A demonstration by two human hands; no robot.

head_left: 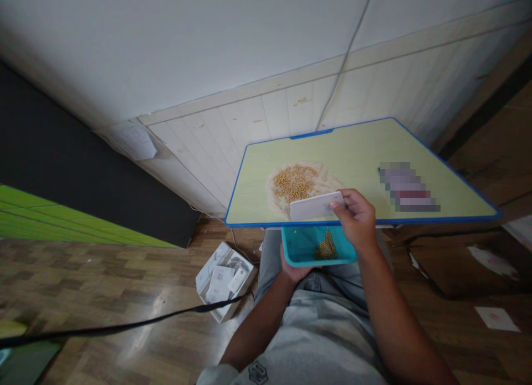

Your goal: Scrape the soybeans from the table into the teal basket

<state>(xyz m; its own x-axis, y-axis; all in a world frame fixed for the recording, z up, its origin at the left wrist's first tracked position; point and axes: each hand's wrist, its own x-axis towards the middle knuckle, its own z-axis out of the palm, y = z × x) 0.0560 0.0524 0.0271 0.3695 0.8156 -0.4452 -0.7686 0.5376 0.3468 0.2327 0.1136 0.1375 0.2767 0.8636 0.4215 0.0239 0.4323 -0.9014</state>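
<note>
A white, oblong card [312, 208] is pinched by the right grip [358, 214] at the near edge of the worktop [353, 152], beside golden beans [294, 183], while a turquoise tub [300, 249] is clasped from below by the left grip [295, 271].

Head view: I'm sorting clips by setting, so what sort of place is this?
Probably an ordinary indoor room, perhaps in a home or small office: it has a wood-look floor, a pale panelled wall and a blue-edged table beside that wall.
</note>
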